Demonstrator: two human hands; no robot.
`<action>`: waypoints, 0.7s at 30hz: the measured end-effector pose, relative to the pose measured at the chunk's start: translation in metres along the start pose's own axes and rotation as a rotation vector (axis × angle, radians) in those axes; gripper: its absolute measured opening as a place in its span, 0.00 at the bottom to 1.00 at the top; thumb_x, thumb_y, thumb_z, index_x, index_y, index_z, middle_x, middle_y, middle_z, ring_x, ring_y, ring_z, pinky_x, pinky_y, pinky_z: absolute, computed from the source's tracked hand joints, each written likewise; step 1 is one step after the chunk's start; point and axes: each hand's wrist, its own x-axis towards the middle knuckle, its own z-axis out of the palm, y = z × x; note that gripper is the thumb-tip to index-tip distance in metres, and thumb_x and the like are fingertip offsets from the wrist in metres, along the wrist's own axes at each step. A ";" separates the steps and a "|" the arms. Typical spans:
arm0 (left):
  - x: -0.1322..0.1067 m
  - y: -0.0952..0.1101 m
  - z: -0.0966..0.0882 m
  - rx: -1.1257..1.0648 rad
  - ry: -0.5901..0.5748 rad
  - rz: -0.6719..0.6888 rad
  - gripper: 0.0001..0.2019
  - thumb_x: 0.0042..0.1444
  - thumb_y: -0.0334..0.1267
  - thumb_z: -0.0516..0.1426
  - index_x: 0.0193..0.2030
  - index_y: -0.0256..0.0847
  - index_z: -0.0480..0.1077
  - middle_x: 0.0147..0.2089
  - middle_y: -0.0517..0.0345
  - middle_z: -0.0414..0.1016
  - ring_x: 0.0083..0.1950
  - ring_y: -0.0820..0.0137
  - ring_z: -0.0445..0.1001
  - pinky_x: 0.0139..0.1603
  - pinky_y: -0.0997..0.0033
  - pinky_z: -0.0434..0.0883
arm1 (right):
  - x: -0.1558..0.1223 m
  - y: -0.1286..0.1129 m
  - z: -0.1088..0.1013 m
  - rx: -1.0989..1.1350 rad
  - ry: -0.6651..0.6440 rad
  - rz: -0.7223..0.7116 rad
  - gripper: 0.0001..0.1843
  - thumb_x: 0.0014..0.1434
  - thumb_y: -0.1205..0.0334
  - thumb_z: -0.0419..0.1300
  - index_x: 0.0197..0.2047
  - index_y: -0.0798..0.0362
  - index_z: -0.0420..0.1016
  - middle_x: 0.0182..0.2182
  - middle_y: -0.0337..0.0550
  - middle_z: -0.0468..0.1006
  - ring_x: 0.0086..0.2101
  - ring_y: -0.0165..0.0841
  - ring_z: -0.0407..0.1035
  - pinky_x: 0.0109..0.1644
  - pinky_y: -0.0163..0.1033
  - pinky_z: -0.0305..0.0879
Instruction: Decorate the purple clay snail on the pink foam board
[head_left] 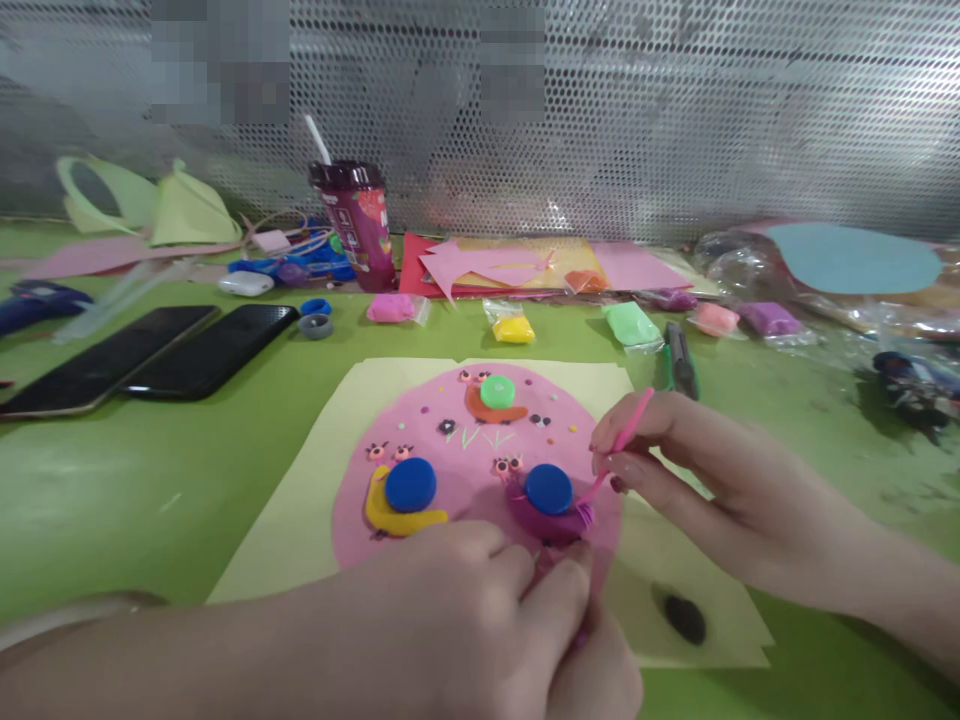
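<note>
A pink oval sheet (450, 470) lies on pale yellow paper (315, 500) on the green table. On it sit three clay snails: a yellow one with a blue cap (405, 495), an orange one with a green cap (495, 398), and a purple one with a blue cap (547, 495). My right hand (690, 480) holds a thin pink tool (619, 445) whose tip touches the purple snail's rear end. My left hand (510, 620) is closed, fingertips pinching the pink sheet's near edge just below the purple snail.
Two black phones (150, 355) lie at the left. Bags of pink, yellow, green and purple clay (514, 328) line the back, with a dark red cup with a straw (360, 225), coloured paper (510, 265), a pen (681, 360) and a dark blob (684, 618) on the yellow paper.
</note>
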 end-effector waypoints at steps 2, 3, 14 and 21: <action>0.001 0.000 -0.001 -0.001 -0.003 -0.016 0.17 0.52 0.21 0.44 0.41 0.32 0.70 0.34 0.48 0.77 0.27 0.63 0.75 0.29 0.60 0.77 | -0.001 0.000 0.000 -0.009 0.003 0.001 0.03 0.64 0.67 0.52 0.41 0.53 0.65 0.31 0.36 0.72 0.29 0.23 0.67 0.31 0.28 0.65; 0.001 0.001 -0.001 -0.002 -0.006 -0.021 0.17 0.52 0.21 0.44 0.42 0.32 0.70 0.35 0.48 0.77 0.28 0.63 0.75 0.29 0.60 0.77 | -0.001 0.000 0.000 -0.013 0.002 0.002 0.03 0.64 0.67 0.52 0.41 0.53 0.65 0.31 0.36 0.72 0.29 0.23 0.67 0.31 0.28 0.65; 0.000 0.002 0.001 -0.026 0.000 -0.016 0.17 0.53 0.21 0.44 0.41 0.32 0.70 0.34 0.47 0.78 0.26 0.64 0.75 0.27 0.61 0.78 | 0.000 0.001 0.000 -0.021 0.037 0.020 0.04 0.62 0.68 0.53 0.40 0.52 0.66 0.30 0.37 0.73 0.28 0.26 0.68 0.29 0.31 0.65; 0.000 0.003 -0.001 -0.026 -0.019 -0.028 0.18 0.54 0.20 0.43 0.43 0.31 0.70 0.35 0.47 0.78 0.28 0.64 0.76 0.29 0.60 0.78 | 0.000 0.000 0.001 -0.008 -0.009 -0.003 0.03 0.63 0.68 0.52 0.40 0.53 0.65 0.31 0.36 0.72 0.28 0.25 0.67 0.30 0.30 0.65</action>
